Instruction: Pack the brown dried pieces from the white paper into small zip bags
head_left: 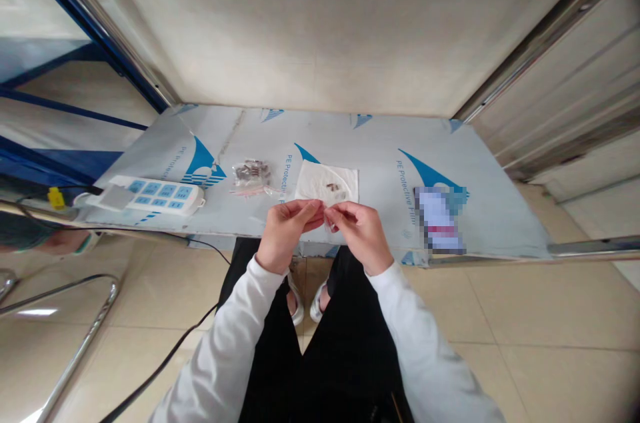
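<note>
Over the front edge of the table, my left hand (289, 229) and my right hand (361, 231) meet with thumbs and fingertips pinched together. Between them is a small, shiny, see-through piece (329, 221) that looks like a little plastic bag; the fingers cover most of it. Just beyond the fingertips lies a white cloth or paper sheet (345, 176), with a few small brown pieces (331, 187) on it. To the left of the sheet rests a clear zip bag (254, 176) filled with small dark brown parts.
A white power strip (167, 196) with a plug in its left end lies on the film-covered table (370, 143). A blurred-out phone-like object (441, 219) lies at right. Black cable (165, 359) hangs at left, near another person's arm (50, 241). A pale panel (315, 23) stands behind.
</note>
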The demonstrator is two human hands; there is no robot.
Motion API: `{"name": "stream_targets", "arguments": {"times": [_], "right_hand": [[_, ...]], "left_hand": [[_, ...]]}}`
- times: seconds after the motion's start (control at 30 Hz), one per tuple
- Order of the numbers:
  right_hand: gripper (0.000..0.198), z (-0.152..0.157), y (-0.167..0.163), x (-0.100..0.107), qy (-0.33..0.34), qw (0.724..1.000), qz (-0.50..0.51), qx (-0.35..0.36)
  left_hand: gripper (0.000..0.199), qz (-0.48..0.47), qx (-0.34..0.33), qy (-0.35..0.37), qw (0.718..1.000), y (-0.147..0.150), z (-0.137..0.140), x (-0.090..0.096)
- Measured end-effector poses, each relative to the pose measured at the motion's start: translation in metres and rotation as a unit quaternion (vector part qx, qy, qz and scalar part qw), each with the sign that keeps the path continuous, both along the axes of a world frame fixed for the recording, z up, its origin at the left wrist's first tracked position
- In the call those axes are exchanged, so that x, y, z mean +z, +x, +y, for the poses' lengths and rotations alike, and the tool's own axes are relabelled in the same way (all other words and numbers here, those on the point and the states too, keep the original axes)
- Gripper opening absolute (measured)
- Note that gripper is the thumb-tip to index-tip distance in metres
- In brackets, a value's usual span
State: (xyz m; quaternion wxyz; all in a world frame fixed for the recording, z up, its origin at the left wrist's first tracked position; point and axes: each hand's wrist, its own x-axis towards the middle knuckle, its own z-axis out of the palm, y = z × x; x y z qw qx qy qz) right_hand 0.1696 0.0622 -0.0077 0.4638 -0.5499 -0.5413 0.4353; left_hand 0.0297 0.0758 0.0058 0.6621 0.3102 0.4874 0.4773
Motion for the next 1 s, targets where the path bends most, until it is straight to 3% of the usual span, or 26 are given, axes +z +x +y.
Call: {"name": "stream_targets", "arguments": {"times": [0.13, 0.23, 0.4, 0.53, 0.8, 1.0], "right_hand": [[0.024, -0.008, 0.000, -0.002, 0.014, 1.000, -0.005, -0.026], [0.014, -0.016, -0.006, -0.001, 0.061, 0.994, -0.061, -0.062], [0.019, -0.031, -0.015, 0.001, 0.155, 0.967, -0.188, -0.073], [0.028, -0.042, -0.019, 0.000, 0.191, 0.953, -0.224, -0.065], [0.015, -0.053, -0.018, -0.003, 0.213, 0.950, -0.214, -0.081], [0.019, -0.059, -0.019, -0.006, 0.213, 0.951, -0.207, -0.081]], "left_hand": [[0.030, 0.065, 0.015, 0.061, 0.996, 0.003, -0.005, -0.007], [0.031, 0.118, 0.018, 0.092, 0.989, 0.007, -0.012, -0.014], [0.034, -0.016, 0.039, 0.016, 0.999, 0.015, -0.024, -0.017], [0.030, -0.130, 0.041, -0.057, 0.989, 0.014, -0.028, -0.015], [0.029, -0.163, -0.003, -0.092, 0.982, 0.002, -0.030, -0.020], [0.029, -0.160, -0.028, -0.095, 0.982, -0.006, -0.034, -0.021]]}}
